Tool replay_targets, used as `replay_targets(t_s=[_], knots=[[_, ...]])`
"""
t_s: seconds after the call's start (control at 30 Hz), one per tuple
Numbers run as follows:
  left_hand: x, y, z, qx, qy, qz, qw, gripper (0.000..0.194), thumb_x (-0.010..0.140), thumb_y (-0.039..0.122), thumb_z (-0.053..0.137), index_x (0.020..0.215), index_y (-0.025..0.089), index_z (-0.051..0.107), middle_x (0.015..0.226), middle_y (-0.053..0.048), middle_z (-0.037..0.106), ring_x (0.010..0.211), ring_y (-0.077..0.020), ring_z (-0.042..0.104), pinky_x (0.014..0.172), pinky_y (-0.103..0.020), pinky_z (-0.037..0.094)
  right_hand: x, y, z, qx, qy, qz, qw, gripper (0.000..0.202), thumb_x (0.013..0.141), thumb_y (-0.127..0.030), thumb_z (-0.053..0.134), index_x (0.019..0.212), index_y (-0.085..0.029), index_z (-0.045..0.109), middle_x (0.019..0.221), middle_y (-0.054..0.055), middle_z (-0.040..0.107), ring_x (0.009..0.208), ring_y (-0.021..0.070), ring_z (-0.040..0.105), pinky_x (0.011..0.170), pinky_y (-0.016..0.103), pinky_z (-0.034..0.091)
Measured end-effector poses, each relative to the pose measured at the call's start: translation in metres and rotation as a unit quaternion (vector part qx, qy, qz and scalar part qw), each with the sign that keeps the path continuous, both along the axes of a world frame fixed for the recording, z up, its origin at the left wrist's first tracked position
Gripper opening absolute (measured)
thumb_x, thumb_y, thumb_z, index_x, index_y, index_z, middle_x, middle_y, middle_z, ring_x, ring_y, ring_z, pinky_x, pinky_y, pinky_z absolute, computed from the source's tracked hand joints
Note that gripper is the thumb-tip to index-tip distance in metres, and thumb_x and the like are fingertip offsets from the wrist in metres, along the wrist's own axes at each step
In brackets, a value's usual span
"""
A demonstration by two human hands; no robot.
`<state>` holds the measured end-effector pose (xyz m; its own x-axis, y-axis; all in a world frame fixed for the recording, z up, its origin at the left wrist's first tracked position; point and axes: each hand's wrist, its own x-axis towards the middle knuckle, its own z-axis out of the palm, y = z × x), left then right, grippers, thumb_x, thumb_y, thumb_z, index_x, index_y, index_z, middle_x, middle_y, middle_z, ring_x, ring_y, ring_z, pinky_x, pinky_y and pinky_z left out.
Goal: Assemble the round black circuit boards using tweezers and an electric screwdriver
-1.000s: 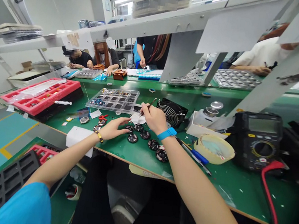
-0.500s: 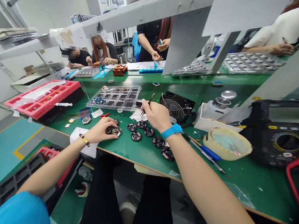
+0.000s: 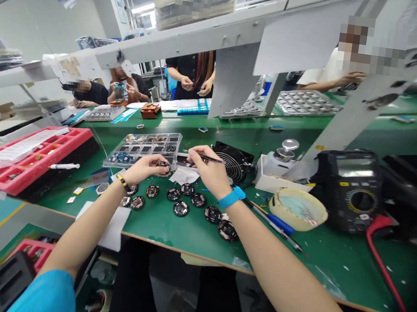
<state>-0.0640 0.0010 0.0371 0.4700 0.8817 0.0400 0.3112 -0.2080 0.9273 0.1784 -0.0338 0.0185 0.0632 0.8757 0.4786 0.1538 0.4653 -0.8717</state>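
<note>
Head view: clear compartment tray; left hand pinching one round black part by the tray's near right corner; right hand gripping dark tweezers, right of the tray; loose round parts on green bench, nearer than the tray; black fan, right of the tray.

Cool white light fills the room fairly evenly, with ceiling lamps burnt out to pale streaks at the upper left. The green worktop carries a soft sheen, and whitish glare lies on the meter's screen at right. Below the worktop's front edge, the bottom centre sinks into shadow. Wide-angle distortion stretches the forearms toward the lower corners; the right edge darkens to black. Small dark discs look slightly soft; blocky pixelation masks patches along the top.
</note>
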Motion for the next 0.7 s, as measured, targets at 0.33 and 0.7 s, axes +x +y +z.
replay_targets(t_s=[0.33,0.7], knots=[[0.022,0.008,-0.016,-0.082,-0.124,-0.037,0.988,0.041,0.081,0.042,0.084,0.112,0.016,0.075,0.099,-0.006,0.075,0.078,-0.0133,0.069,0.071,-0.026,0.06,-0.001,-0.006,-0.002,0.011,-0.017,0.012,1.0,0.028,0.103,-0.047,0.059,0.111,-0.024,0.073,0.102,0.004,0.079,0.099,0.0208,0.074,0.085,0.032,0.058],[0.026,-0.001,-0.023,0.062,-0.124,0.006,0.99,0.028,0.083,0.039,0.081,0.095,0.017,0.069,0.087,-0.003,0.07,0.079,-0.0149,0.067,0.075,-0.028,0.06,-0.008,-0.015,-0.005,0.039,-0.164,0.017,0.985,0.024,0.106,-0.038,0.057,0.109,-0.026,0.077,0.109,0.0,0.081,0.101,0.0207,0.076,0.091,0.032,0.057]])
